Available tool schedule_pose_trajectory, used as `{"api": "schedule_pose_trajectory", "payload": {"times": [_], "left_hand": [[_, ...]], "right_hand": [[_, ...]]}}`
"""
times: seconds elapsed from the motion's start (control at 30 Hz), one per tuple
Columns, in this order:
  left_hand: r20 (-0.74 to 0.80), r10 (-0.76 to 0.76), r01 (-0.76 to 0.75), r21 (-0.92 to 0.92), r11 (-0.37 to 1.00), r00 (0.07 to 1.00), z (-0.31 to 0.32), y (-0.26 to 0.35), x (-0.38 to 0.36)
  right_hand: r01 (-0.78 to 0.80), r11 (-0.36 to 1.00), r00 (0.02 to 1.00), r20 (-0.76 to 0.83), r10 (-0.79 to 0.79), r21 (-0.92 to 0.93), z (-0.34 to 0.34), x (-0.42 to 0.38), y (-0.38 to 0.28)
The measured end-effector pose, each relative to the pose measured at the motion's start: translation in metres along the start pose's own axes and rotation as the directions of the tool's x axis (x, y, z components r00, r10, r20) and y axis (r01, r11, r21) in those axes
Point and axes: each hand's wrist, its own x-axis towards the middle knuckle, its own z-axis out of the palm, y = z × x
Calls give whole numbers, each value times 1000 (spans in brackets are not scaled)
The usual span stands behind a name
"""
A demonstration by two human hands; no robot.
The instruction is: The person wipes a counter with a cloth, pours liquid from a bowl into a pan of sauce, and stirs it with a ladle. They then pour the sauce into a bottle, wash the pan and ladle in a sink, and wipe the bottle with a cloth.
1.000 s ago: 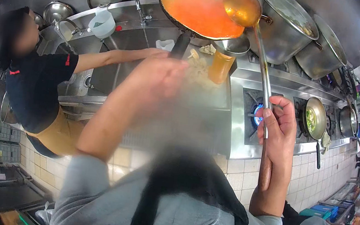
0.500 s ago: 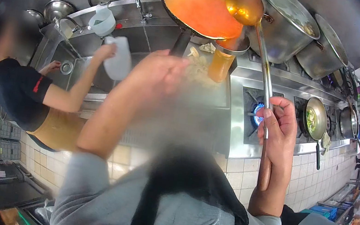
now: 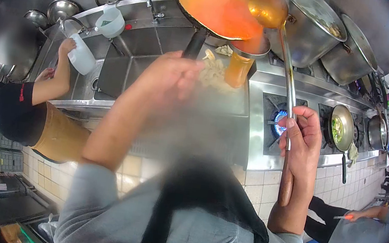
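A long steel tabletop (image 3: pixel 215 119) with burners is running across the view, and big stock pots (image 3: pixel 313 31) are standing along its far side. Above it, a wide pan (image 3: pixel 217 4) of orange sauce is being tipped so that its low lip sits just over a small steel strainer (image 3: pixel 252 47), which is resting on a clear container (image 3: pixel 238 70) already partly filled with orange liquid; the tilt is letting the sauce run down through the strainer. The left hand (image 3: pixel 168 75) is closing its grip around the pan's dark handle (image 3: pixel 193 46) to hold that tilt. The right hand (image 3: pixel 300 137) is wrapping its grip firmly around a long ladle (image 3: pixel 287 90), whose bowl is hovering beside the pan's lip, seemingly to guide the flow. A blue flame (image 3: pixel 279 124) is burning just beside the ladle's shaft. At left, another person's hand (image 3: pixel 67 47) is holding a white jug (image 3: pixel 83 54) over a sink (image 3: pixel 122 68).
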Motion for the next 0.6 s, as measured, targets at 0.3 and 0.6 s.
{"api": "schedule_pose_trajectory", "payload": {"times": [0.3, 0.6], "left_hand": [[-29, 30, -28, 70, 997, 999, 1, 3, -2], [-49, 24, -21, 65, 998, 999, -1, 4, -1]], "right_hand": [[-11, 1000, 1000, -21, 12, 10, 1, 0, -1], [2, 1000, 1000, -27, -2, 2, 1, -2, -2]]}}
